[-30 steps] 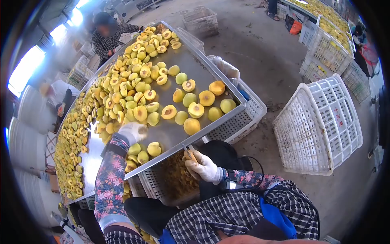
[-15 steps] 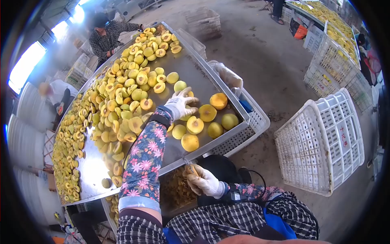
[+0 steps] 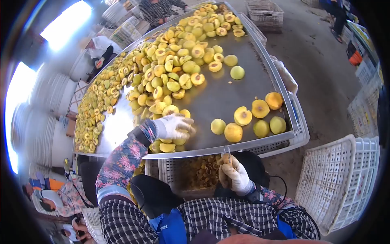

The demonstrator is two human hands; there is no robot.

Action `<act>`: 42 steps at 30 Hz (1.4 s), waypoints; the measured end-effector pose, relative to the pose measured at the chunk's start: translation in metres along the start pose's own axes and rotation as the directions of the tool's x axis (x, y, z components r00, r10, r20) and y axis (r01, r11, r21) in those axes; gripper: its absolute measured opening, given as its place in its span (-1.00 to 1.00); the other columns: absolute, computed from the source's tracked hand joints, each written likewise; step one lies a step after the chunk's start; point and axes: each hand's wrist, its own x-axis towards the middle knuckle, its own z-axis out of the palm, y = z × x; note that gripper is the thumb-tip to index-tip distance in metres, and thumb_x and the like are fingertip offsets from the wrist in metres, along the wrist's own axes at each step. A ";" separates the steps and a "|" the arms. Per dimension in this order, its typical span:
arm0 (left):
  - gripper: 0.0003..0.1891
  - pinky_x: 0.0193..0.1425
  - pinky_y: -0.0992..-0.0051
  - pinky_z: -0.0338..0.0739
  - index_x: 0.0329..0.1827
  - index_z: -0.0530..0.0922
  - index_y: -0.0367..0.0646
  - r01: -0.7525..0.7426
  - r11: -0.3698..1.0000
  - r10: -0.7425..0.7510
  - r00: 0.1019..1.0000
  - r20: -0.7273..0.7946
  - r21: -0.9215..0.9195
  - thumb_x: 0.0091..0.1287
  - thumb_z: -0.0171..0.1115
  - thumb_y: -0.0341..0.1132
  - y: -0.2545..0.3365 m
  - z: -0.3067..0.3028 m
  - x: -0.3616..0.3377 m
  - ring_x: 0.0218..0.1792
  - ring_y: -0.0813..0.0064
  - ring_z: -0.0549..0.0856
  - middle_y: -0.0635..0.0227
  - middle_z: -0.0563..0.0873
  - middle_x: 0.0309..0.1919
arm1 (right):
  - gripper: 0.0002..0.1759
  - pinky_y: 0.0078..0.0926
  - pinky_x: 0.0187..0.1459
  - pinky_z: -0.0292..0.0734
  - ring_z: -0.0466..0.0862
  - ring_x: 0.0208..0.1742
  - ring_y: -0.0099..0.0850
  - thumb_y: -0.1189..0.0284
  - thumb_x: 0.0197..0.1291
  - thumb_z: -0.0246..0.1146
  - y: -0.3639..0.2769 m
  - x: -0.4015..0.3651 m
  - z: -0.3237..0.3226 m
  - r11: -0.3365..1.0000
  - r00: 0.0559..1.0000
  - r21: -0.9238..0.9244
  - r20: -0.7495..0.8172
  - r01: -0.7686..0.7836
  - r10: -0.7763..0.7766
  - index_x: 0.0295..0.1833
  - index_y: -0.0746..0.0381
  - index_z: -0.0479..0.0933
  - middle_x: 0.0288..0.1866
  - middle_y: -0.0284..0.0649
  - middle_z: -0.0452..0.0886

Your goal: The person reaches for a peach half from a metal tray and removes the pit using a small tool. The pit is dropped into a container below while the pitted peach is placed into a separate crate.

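Observation:
My left hand (image 3: 175, 127), in a white glove, reaches over halved yellow peaches (image 3: 167, 147) by the near edge of the metal table (image 3: 203, 122). Its fingers are stretched out and somewhat apart; whatever lies beneath the palm is hidden. My right hand (image 3: 236, 175), also gloved, is closed around the wooden handle of a small pitting tool (image 3: 227, 158), its metal loop pointing up just beyond the table's front rim. To the right on the table sit several larger peaches, among them a yellow one (image 3: 233, 132) and a cut one (image 3: 243, 116).
A long heap of peach halves (image 3: 178, 61) covers the table's left and far parts. Under the front edge a crate (image 3: 167, 171) holds scraps. A white plastic crate (image 3: 325, 179) stands at right. Another person (image 3: 156, 10) works at the far end.
My left hand has moved left and nearer, from the large peaches to the halves by the front edge. My right hand still grips the tool. The view has turned left.

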 end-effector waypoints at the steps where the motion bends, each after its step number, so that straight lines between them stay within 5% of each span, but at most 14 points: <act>1: -0.60 0.40 0.24 0.33 0.17 0.61 0.00 0.032 0.944 -0.048 0.998 -0.042 -0.328 0.34 0.24 -0.06 -0.001 -0.013 -0.004 0.28 0.32 0.51 0.22 0.59 0.21 | -0.69 -0.66 -0.68 0.18 0.33 -0.77 -0.54 0.23 0.39 0.09 -0.002 0.001 0.001 1.000 1.000 -0.007 0.013 -0.006 0.006 0.06 0.23 0.37 -0.67 -0.29 0.42; 2: -0.59 0.27 0.45 0.46 0.17 0.60 -0.13 0.128 0.815 -0.193 0.979 -0.057 -0.565 0.35 0.25 -0.11 0.003 -0.029 -0.009 0.13 0.47 0.62 0.27 0.69 0.08 | -0.69 -0.66 -0.68 0.18 0.33 -0.77 -0.54 0.23 0.39 0.10 -0.003 0.000 0.003 1.000 1.000 -0.014 0.003 -0.017 0.017 0.05 0.23 0.37 -0.67 -0.29 0.42; 4: -0.63 0.16 0.47 0.52 0.17 0.58 -0.19 0.069 0.841 -0.295 0.890 -0.347 -0.537 0.37 0.22 -0.20 -0.021 -0.042 0.005 0.01 0.53 0.65 0.31 0.71 0.01 | -0.68 -0.66 -0.68 0.18 0.33 -0.77 -0.54 0.22 0.39 0.10 -0.001 0.001 0.005 0.999 1.000 -0.025 -0.011 -0.026 0.025 0.05 0.23 0.37 -0.67 -0.29 0.42; 7: -0.60 0.24 0.40 0.46 0.16 0.55 -0.22 0.192 0.980 -0.171 0.647 -0.743 -0.059 0.38 0.13 -0.15 -0.057 -0.061 0.063 0.13 0.25 0.62 0.18 0.66 0.09 | -0.69 -0.65 -0.69 0.19 0.32 -0.77 -0.54 0.23 0.39 0.10 0.005 0.003 0.005 1.000 1.000 -0.019 0.009 0.000 0.000 0.04 0.24 0.37 -0.66 -0.30 0.41; 10: -0.51 0.44 -0.07 0.06 0.26 0.49 0.00 0.634 0.769 -0.391 0.565 -0.726 0.079 0.37 0.02 0.04 -0.043 -0.067 0.119 0.41 0.16 0.31 0.21 0.39 0.38 | -0.69 -0.64 -0.71 0.21 0.30 -0.77 -0.56 0.24 0.39 0.11 0.006 0.004 0.007 0.998 1.000 -0.054 0.015 0.015 -0.014 0.03 0.25 0.36 -0.66 -0.32 0.38; 14: -0.58 0.44 -0.15 -0.03 0.18 0.53 0.06 0.716 0.663 -0.419 0.597 -0.684 0.219 0.33 0.04 -0.02 -0.041 -0.037 0.164 0.37 0.13 0.35 0.01 0.39 0.34 | -0.69 -0.63 -0.73 0.21 0.27 -0.78 -0.56 0.24 0.38 0.12 0.005 0.001 0.010 0.999 1.000 -0.029 0.003 0.016 -0.016 0.02 0.26 0.35 -0.64 -0.33 0.33; 19: -0.68 0.25 0.15 0.29 0.06 0.56 0.05 0.568 0.769 -0.393 0.781 -0.484 0.293 0.29 0.13 -0.12 -0.011 -0.030 0.133 0.08 0.30 0.64 0.19 0.70 -0.02 | -0.66 -0.64 -0.73 0.21 0.30 -0.78 -0.56 0.21 0.38 0.14 0.009 0.004 0.012 0.995 0.999 -0.086 -0.028 0.044 -0.047 0.03 0.25 0.36 -0.62 -0.33 0.37; 24: -0.45 0.30 0.11 0.25 0.08 0.51 0.06 0.181 0.964 -0.084 0.903 -0.421 0.196 0.05 0.38 0.07 0.003 0.013 0.056 0.14 0.15 0.50 0.20 0.62 -0.10 | -0.72 -0.66 -0.68 0.24 0.33 -0.74 -0.58 0.27 0.39 0.13 0.021 0.006 0.013 0.990 0.999 -0.133 -0.007 0.042 -0.044 0.03 0.23 0.39 -0.58 -0.37 0.40; 31: -0.39 0.15 0.35 0.47 0.10 0.46 -0.15 -0.104 0.909 -0.297 0.517 -0.803 -0.403 -0.04 0.54 -0.26 0.081 0.068 -0.078 0.05 0.19 0.55 0.15 0.50 -0.02 | -0.79 -0.71 -0.63 0.25 0.37 -0.63 -0.67 0.39 0.30 0.20 0.017 0.007 0.033 0.959 0.995 -0.281 -0.081 0.033 -0.058 -0.01 0.22 0.45 -0.52 -0.43 0.41; 34: -0.32 0.14 0.35 0.49 0.16 0.41 -0.22 -0.124 0.922 -0.259 0.506 -0.823 -0.366 -0.06 0.54 -0.35 0.119 0.107 -0.113 0.03 0.14 0.56 0.11 0.47 0.01 | -0.69 -0.72 -0.63 0.22 0.35 -0.64 -0.69 0.37 0.28 0.24 0.016 0.009 0.069 0.933 0.995 -0.355 -0.045 0.064 -0.085 0.08 0.22 0.44 -0.49 -0.45 0.43; 36: -0.34 0.14 0.32 0.50 0.16 0.40 -0.22 -0.110 0.907 -0.317 0.455 -0.832 -0.406 -0.05 0.51 -0.39 0.133 0.134 -0.118 0.06 0.09 0.54 0.08 0.46 0.03 | -0.61 -0.70 -0.44 0.43 0.51 -0.46 -0.66 0.39 0.28 0.26 0.026 0.012 0.092 0.900 0.996 -0.428 0.010 0.084 -0.089 0.17 0.26 0.40 -0.31 -0.39 0.54; 38: -0.22 0.17 0.28 0.53 0.31 0.31 -0.16 -0.131 0.912 -0.297 0.444 -0.846 -0.389 -0.05 0.46 -0.46 0.133 0.159 -0.117 0.11 0.03 0.53 0.02 0.41 0.11 | -0.50 -0.52 0.17 0.43 0.51 0.13 -0.51 0.46 0.28 0.26 0.048 0.018 0.104 0.891 0.983 -0.423 0.146 0.167 -0.115 0.29 0.33 0.33 0.12 -0.26 0.52; 40: -0.09 0.23 0.28 0.50 0.44 0.19 -0.16 -0.178 0.896 -0.323 0.366 -0.873 -0.406 -0.05 0.46 -0.45 0.139 0.172 -0.122 0.18 0.04 0.50 0.00 0.38 0.17 | -0.51 -0.52 0.15 0.45 0.53 0.11 -0.51 0.45 0.30 0.25 0.068 0.024 0.098 0.902 0.978 -0.393 0.167 0.178 -0.121 0.29 0.33 0.33 0.09 -0.27 0.54; 42: -0.04 0.39 0.31 0.35 0.51 0.04 -0.21 -0.527 0.630 -0.359 0.453 -0.816 -0.570 0.05 0.43 -0.54 0.123 0.202 -0.116 0.29 0.23 0.42 0.17 0.32 0.27 | -0.53 -0.52 0.15 0.47 0.55 0.08 -0.55 0.51 0.28 0.24 0.068 0.023 0.098 0.910 0.986 -0.389 0.130 0.144 -0.100 0.27 0.34 0.34 0.07 -0.26 0.55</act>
